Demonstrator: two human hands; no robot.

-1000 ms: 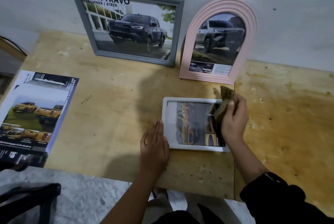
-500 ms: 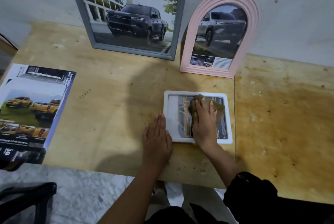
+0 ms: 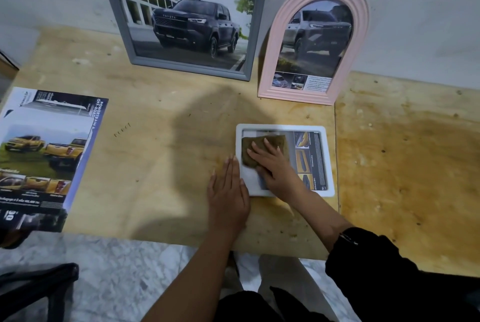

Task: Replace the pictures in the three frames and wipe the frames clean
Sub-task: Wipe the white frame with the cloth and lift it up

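A small white frame (image 3: 327, 163) lies flat on the wooden table (image 3: 161, 139), holding a picture of yellow trucks. My right hand (image 3: 275, 165) presses a brown cloth (image 3: 259, 145) flat onto the left part of its glass with straight fingers. My left hand (image 3: 228, 191) lies flat on the table, fingers against the frame's left edge. A grey rectangular frame (image 3: 257, 22) with a dark pickup picture and a pink arched frame (image 3: 275, 61) with a silver pickup picture lean against the wall behind.
A printed truck brochure (image 3: 49, 155) lies at the table's left edge. The wall (image 3: 415, 9) rises directly behind the frames. A dark object (image 3: 33, 285) sits low at the left over the marbled floor (image 3: 117, 277). Stained bare wood spreads to the right.
My right hand brought the cloth from the white frame's right edge down onto the glass and slid it leftward across the picture. My left hand stayed by the frame's left edge.
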